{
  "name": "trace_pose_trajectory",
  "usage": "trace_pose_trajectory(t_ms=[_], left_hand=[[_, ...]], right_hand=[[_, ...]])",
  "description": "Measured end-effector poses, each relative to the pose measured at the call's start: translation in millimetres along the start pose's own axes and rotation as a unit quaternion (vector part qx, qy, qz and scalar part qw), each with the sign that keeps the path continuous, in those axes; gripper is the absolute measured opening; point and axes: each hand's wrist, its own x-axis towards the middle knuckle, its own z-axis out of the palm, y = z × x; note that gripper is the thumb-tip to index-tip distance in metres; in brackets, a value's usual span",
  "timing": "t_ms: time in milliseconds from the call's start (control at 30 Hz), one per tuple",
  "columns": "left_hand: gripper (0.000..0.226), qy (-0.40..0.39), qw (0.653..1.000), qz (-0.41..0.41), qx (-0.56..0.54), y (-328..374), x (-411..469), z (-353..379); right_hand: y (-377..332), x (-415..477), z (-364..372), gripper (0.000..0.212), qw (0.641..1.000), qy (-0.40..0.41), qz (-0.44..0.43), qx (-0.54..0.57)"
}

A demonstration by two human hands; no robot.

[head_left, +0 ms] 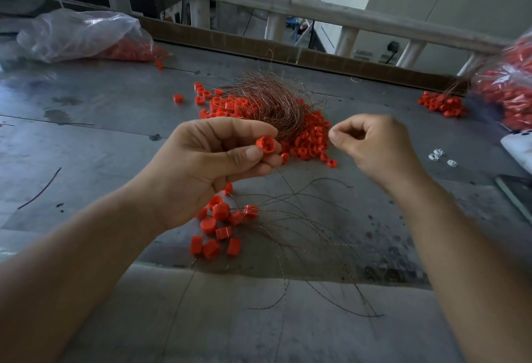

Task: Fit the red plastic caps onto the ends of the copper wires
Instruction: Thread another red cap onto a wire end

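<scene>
Clearly the risk sits in the small gap between the two hands. The left hand (207, 167) pinches one red plastic cap (266, 144) between thumb and fingertips, its open side turned toward the right hand (371, 143). The right hand's grip is narrow, thumb against forefinger, as if pinching a fine wire end; the strand itself is too thin to make out there, so whether anything is held cannot be told. A thin wire does trail down from under the left hand toward the desk (86, 120).

Likely trouble starts with aim: a springy copper strand can bend or fray against the cap's rim rather than enter, and a hard push would kink it. The cap is small and smooth, so a squeeze slightly off-centre could shoot it out of the fingers into the loose caps (305, 143) heaped just beyond, touching the tangled bundle of copper wires (267, 103).

Below the hands, capped wires (221, 224) lie in a cluster with their long tails (316, 247) looping across the desk. A forearm dragging through those loops could snag them, pull caps off finished ends, or knot the strands with the one in hand.
</scene>
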Motion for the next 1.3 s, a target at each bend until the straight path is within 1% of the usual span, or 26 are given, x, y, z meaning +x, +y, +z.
trace_pose_trajectory(t_ms=[67,133,267,400,500,533,567,667,733,767,833,933,1000,1100,1200,1300], left_hand=[[0.027,0.001,1.0,-0.002,0.0,0,0,0],[0.027,0.001,1.0,-0.003,-0.001,1,-1,0],[0.027,0.003,1.0,-0.004,-0.003,1,-1,0],[0.027,-0.002,1.0,-0.005,0.001,1,-1,0],[0.025,-0.001,1.0,-0.005,0.005,1,-2,0],[0.024,-0.001,1.0,-0.004,0.008,1,-2,-1],[0.024,-0.001,1.0,-0.004,0.011,1,-2,-1],[0.025,-0.006,1.0,-0.003,0.014,1,-2,-2],[0.025,-0.006,1.0,-0.002,0.02,1,-2,-2],[0.025,-0.005,1.0,-0.002,0.026,1,-2,-2],[0.027,-0.003,0.999,-0.004,0.037,0,-2,-2],[0.027,-0.004,0.999,-0.007,0.051,0,-1,-2],[0.027,-0.007,0.998,-0.007,0.057,0,-1,-2],[0.027,-0.006,0.998,-0.004,0.067,-1,-1,-2],[0.028,-0.007,0.997,-0.002,0.077,-1,-1,-2],[0.028,-0.001,0.997,-0.006,0.081,-1,-1,-2]], right_hand=[[8,2,7,0.005,0.999,-0.025,0.014,-0.035],[13,4,13,0.008,0.998,-0.041,0.02,-0.053],[19,5,16,0.002,0.995,-0.024,0.027,-0.092],[21,4,21,0.017,0.988,-0.052,0.043,-0.139],[18,2,21,0.013,0.987,-0.053,0.027,-0.147],[17,3,20,0.009,0.989,-0.05,0.027,-0.133],[16,3,18,0.009,0.992,-0.045,0.031,-0.11],[14,3,11,0.022,0.998,-0.026,0.05,-0.019],[6,2,7,0.021,0.992,-0.042,0.073,0.092],[1,1,5,0.02,0.98,-0.058,0.083,0.173],[-10,-3,1,0.019,0.941,-0.095,0.09,0.313],[-24,-9,-1,0.016,0.887,-0.161,0.081,0.425],[-31,-14,1,0.019,0.867,-0.196,0.078,0.452],[-37,-19,7,0.016,0.855,-0.226,0.073,0.461],[-39,-21,10,0.016,0.853,-0.239,0.067,0.46],[-40,-22,10,0.016,0.859,-0.243,0.063,0.446]])
